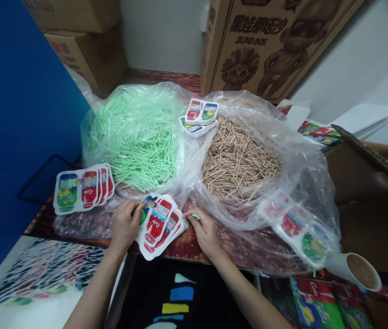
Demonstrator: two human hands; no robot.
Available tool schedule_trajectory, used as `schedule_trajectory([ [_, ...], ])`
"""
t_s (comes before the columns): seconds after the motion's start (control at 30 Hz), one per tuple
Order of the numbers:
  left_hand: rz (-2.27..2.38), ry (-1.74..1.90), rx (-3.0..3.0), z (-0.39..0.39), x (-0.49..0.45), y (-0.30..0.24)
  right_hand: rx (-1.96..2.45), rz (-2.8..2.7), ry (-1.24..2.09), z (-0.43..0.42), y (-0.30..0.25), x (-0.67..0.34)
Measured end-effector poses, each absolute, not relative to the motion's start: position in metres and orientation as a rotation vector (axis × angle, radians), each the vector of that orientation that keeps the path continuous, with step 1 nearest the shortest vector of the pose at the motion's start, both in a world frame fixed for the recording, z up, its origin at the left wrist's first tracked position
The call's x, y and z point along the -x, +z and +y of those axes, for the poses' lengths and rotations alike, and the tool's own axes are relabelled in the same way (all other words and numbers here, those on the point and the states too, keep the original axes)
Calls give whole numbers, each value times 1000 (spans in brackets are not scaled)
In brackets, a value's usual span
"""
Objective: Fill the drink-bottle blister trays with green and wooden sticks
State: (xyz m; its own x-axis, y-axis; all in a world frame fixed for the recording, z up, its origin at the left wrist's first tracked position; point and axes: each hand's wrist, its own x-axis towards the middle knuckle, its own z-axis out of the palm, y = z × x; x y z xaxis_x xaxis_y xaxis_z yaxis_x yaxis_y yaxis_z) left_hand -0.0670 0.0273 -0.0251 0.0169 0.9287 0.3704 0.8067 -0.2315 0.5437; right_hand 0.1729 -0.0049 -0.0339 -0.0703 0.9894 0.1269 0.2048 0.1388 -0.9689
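My left hand (124, 225) grips the left edge of a fanned stack of printed packets (159, 226) showing red and green bottles, held at the table's near edge. My right hand (203, 230) is pinched closed at the stack's right side, with small green sticks (196, 216) between its fingertips. Just behind the hands lie two open clear bags: one full of green sticks (139, 137), one full of tan wooden sticks (238, 162).
Another fanned stack of packets (83, 188) lies left; a small pile (199, 116) sits between the bags; more packets (300, 233) show under plastic at right. A paper cup (358, 270) lies tipped at right. Cardboard boxes (269, 41) stand behind, a blue panel (16, 114) left.
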Motion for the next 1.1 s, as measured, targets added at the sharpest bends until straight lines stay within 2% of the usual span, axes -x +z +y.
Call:
schedule_trajectory([
  [0.63,1820,1310,-1903,21,63,5,1221,-1474,1042,-4,-35,-173],
  [1.1,1748,1289,-1816,13,64,3,1227,-1485,1033,-3,-37,-174],
])
